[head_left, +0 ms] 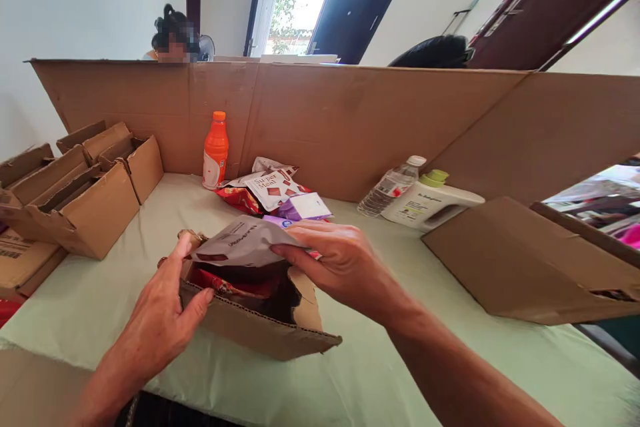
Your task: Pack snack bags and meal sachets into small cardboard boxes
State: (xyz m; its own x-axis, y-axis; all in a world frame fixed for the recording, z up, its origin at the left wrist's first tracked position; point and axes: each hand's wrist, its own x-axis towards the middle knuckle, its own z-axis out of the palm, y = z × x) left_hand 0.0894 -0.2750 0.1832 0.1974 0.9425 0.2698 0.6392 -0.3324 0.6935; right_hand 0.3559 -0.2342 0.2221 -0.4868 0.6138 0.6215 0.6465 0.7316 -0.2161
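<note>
A small open cardboard box (260,330) lies on the pale green tabletop (350,373) in front of me. My left hand (163,317) grips its near left edge, thumb over the rim. My right hand (337,260) pinches a grey snack packet (240,243) and holds it over the box mouth. Red packets (225,283) show inside the box under the grey one.
Behind the box lies a pile of snack packets (273,193), with an orange drink bottle (216,150) upright by the cardboard partition (350,120). A water bottle (390,187) and a white container (430,203) lie right. Open boxes (85,193) stand left, a large box (525,260) right. A person's head (173,37) shows beyond the partition.
</note>
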